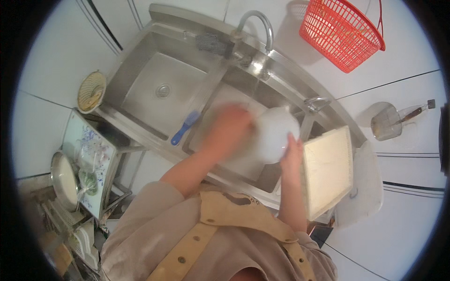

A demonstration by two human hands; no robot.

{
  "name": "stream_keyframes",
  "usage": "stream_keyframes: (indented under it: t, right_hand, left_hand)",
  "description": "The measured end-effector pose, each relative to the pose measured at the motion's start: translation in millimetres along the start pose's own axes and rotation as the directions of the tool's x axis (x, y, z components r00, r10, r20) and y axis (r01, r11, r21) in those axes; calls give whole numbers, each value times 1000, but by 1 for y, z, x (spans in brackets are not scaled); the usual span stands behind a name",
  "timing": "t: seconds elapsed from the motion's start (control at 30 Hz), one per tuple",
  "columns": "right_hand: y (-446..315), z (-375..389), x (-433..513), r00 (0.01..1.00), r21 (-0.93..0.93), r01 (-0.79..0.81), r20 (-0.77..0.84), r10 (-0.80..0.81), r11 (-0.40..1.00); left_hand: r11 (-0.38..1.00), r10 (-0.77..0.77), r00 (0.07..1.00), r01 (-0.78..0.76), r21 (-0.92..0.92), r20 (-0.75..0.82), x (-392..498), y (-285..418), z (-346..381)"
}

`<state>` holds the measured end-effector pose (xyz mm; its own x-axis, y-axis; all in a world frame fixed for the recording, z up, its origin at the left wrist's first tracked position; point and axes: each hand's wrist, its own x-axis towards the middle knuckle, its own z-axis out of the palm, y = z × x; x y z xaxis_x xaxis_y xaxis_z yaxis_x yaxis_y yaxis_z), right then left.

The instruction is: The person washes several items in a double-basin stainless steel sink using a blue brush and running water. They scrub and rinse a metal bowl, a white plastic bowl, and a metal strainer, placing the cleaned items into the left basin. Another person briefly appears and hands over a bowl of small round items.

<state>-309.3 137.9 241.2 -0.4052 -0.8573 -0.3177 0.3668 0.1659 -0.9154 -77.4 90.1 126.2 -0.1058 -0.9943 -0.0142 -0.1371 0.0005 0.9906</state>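
Note:
My right hand [293,149] grips the lower right rim of a white rounded dish [276,135], a bowl or plate, over the middle basin [242,93] of a stainless steel sink. At the dish's left side is my left hand [233,123], heavily blurred; whether it holds anything cannot be made out. A thin stream of water appears to fall behind them from the curved chrome faucet [258,15]. On the divider left of my hands lies a blue-handled brush [185,128]. A dark grey cloth or scrubber [211,43] rests at the sink's back ledge.
The left basin [140,87] has a round drain. A small strainer basket [92,92] hangs at its outer corner. A red plastic basket [342,35] and a clear holder [386,121] are on the wall. A cream board or tray [328,172] stands right. Left is a floral-topped table [100,151] with a metal pan [65,179].

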Motion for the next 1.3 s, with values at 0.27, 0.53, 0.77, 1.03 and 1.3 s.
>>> stream_keyframes:
  t: [0.27, 0.53, 0.77, 1.03, 1.3]
  right_hand:
    - [43, -28, -48, 996, -344, -76, 19, 88, 936]
    - [36, -81, -25, 925, -15, -215, 319, 209, 976]
    - [42, -91, -14, 910, -331, 63, 406, 82, 941]
    - [50, -113, -23, 922, -512, 248, 386, -38, 823]
    - [41, -128, -54, 954, -423, 35, 284, 96, 905]
  left_hand:
    - [969, -241, 969, 237, 65, 63, -52, 58, -7]
    - [880, 76, 957, -197, 432, 280, -75, 91, -8]
    - [822, 22, 996, -64, 565, 81, -82, 133, -1]
    - [694, 171, 977, -209, 689, 124, -73, 190, -39]
    - [644, 407, 913, -311, 699, 31, -82, 210, -47]
